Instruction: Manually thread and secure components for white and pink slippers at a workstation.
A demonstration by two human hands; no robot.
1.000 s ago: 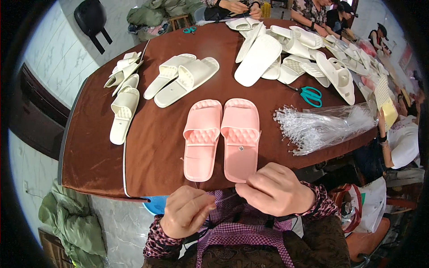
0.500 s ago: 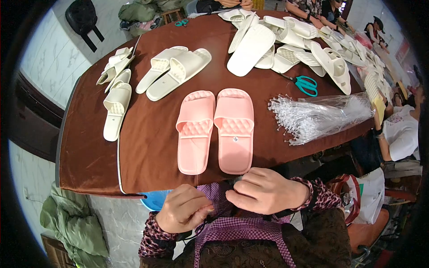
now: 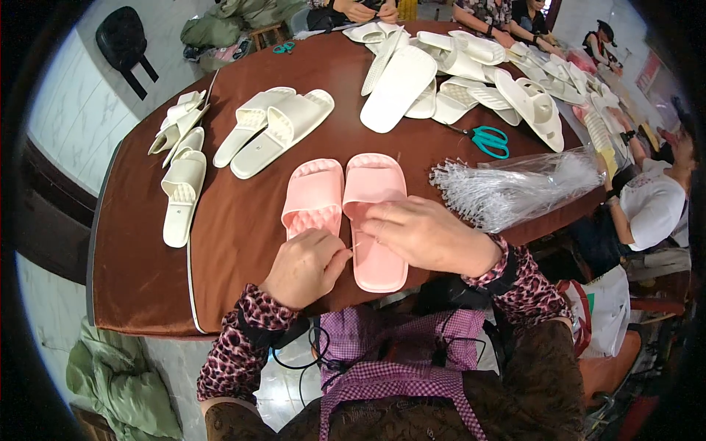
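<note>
While two pink slippers (image 3: 346, 209) are lying side by side on the brown worktop (image 3: 147, 257), both hands are resting on their near ends; the left hand (image 3: 305, 266) is curling loosely over the left slipper's heel, fingers together; the right hand (image 3: 426, 235) is lying on the right slipper, fingertips pinching something too thin to tell; one pair of teal scissors (image 3: 490, 140) and one clear bag of white plastic ties (image 3: 507, 187) are lying near the right.
</note>
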